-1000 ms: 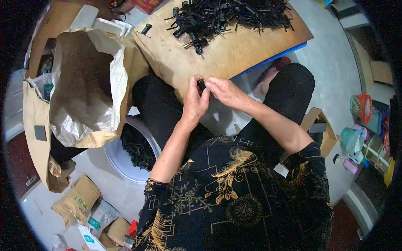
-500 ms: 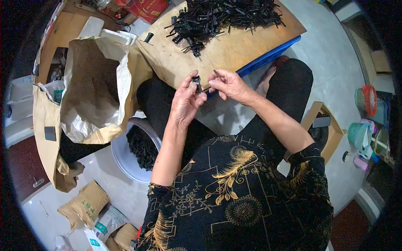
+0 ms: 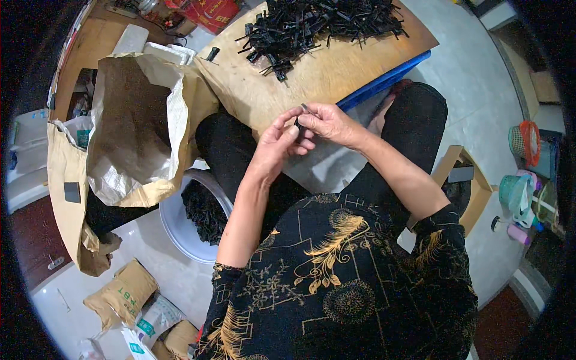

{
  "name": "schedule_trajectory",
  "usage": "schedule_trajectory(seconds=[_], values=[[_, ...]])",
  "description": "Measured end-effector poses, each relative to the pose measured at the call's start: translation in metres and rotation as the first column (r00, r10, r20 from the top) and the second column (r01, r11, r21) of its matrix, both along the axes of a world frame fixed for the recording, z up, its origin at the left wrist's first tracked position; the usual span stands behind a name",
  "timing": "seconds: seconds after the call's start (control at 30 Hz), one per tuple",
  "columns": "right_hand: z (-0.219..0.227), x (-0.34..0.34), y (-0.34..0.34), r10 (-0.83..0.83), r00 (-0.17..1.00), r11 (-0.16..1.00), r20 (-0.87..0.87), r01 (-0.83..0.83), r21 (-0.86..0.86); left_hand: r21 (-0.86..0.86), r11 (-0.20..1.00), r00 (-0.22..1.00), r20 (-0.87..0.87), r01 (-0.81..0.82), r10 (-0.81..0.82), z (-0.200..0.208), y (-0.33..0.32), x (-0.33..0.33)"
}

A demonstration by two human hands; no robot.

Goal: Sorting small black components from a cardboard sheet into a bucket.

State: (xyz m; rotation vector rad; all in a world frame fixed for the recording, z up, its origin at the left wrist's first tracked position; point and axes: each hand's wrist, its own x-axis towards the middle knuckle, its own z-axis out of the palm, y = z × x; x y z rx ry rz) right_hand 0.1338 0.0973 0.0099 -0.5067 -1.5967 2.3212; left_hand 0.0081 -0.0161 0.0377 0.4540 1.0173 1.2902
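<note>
Over the near edge of the wooden board (image 3: 240,90), my two hands meet. Between its thumb and fingers, my left hand (image 3: 276,147) grips a small black plastic part (image 3: 297,122), mostly covered by fingers. My right hand (image 3: 333,125) is closed in a pinch right beside it, around a thin dark tool (image 3: 306,108) whose end pokes out above the thumb. What kind of tool it is cannot be made out. A large heap of similar black plastic parts (image 3: 324,27) lies farther back on the board, and one single black piece (image 3: 212,54) rests at the board's left corner.
An open paper sack (image 3: 187,120) stands on the left. Below it is a white bucket (image 3: 165,225) holding black pieces. Filled bags (image 3: 123,294) lie on the floor at lower left. To the right is a cardboard box (image 3: 477,192) beside my leg.
My left hand has moved right and turned, so both hands now touch or nearly touch. The black part, plainly seen before, is now mostly hidden behind fingers.
</note>
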Motion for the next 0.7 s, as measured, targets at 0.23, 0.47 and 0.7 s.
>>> schedule_trajectory(seconds=[0.23,0.47,0.7], values=[[-0.016,-0.009,-0.002,-0.133,0.988,0.91,0.08,0.089,0.405,0.116,0.989,0.549,-0.834,0.096,0.045,-0.017,-0.001,0.003],[0.001,-0.005,-0.008,0.084,0.967,0.943,0.243,0.001,-0.332,0.136,0.98,0.775,-0.601,-0.142,0.196,-0.028,0.004,0.006],[0.005,-0.012,-0.011,0.095,0.974,0.936,0.207,-0.016,-0.35,0.121,0.981,0.704,-0.684,-0.151,0.193,-0.036,0.007,0.001]])
